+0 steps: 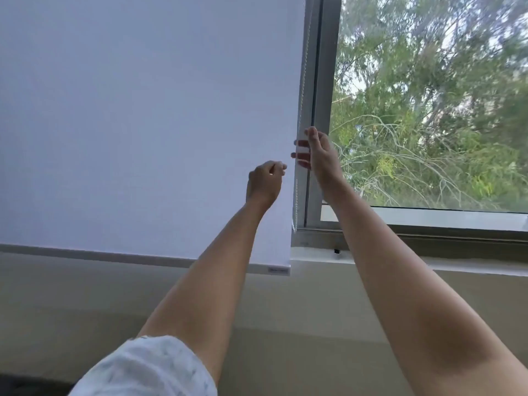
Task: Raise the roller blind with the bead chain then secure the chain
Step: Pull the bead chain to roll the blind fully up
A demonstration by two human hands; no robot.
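A white roller blind (143, 124) covers the left part of the window, and its bottom bar (265, 268) hangs just below the sill line. The white bead chain (303, 81) runs down the blind's right edge and ends in a loop near the sill (294, 221). My right hand (317, 155) is raised at that edge, with its fingers curled around the chain. My left hand (265, 181) is a little lower and to the left, in front of the blind, fingers pinched together; whether it holds the chain is unclear.
A grey window frame post (323, 110) stands right behind the chain. Uncovered glass to the right shows green trees (428, 110). A white sill (457, 267) runs below, above a beige wall (85, 310).
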